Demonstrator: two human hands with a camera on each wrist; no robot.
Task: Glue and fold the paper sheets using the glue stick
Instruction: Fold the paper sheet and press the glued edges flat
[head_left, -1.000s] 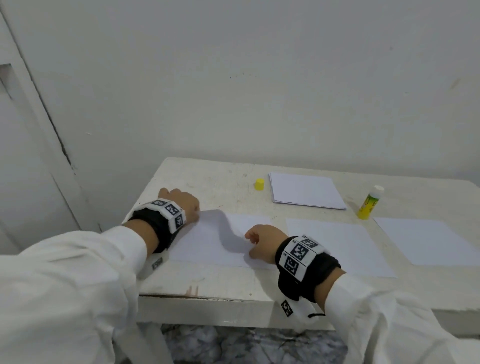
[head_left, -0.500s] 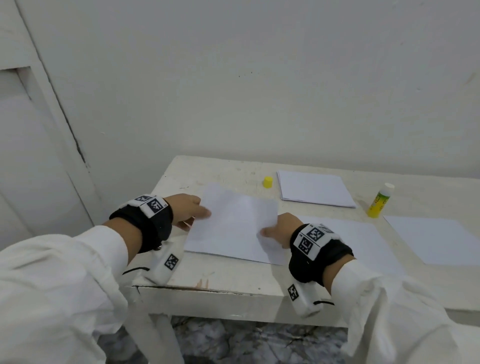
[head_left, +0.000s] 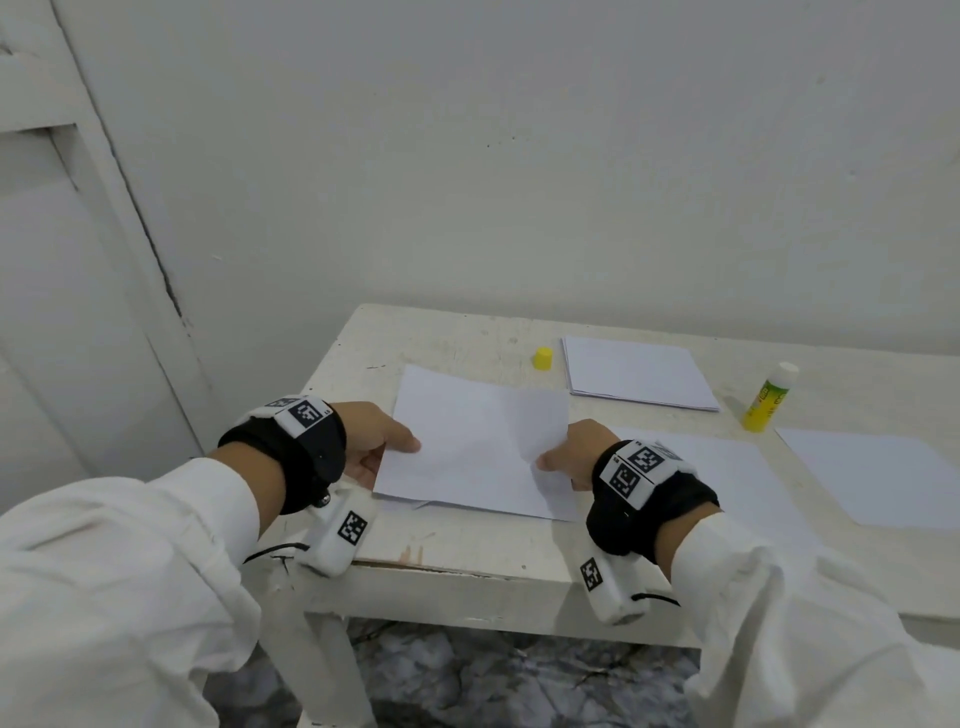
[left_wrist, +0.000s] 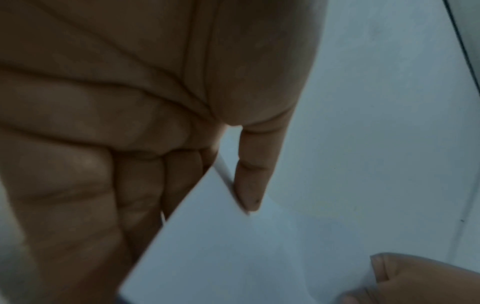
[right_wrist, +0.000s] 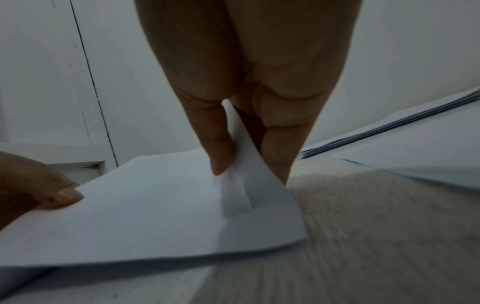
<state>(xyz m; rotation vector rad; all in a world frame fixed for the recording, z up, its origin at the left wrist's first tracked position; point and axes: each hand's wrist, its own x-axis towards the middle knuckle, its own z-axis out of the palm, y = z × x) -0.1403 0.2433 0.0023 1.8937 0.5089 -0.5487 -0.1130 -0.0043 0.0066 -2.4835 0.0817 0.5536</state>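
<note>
A white paper sheet (head_left: 478, 441) is held up off the table's left part, with a second layer of paper showing under its near edge. My left hand (head_left: 400, 449) pinches its left edge, thumb on top; the left wrist view shows the thumb (left_wrist: 250, 185) on the sheet (left_wrist: 221, 246). My right hand (head_left: 550, 457) pinches the right edge, and the sheet (right_wrist: 168, 205) buckles between its thumb (right_wrist: 215, 144) and fingers. The glue stick (head_left: 769, 397) stands uncapped at the back right. Its yellow cap (head_left: 543, 358) sits apart, behind the sheet.
A stack of paper (head_left: 636, 371) lies at the back of the white table (head_left: 467, 551). Two single sheets (head_left: 727, 467) (head_left: 878, 473) lie flat to the right. A wall runs behind the table, and the table's left edge is close to my left hand.
The sheet lay flat under both hands a second ago. Both hands have since pinched its side edges and lifted it off the table.
</note>
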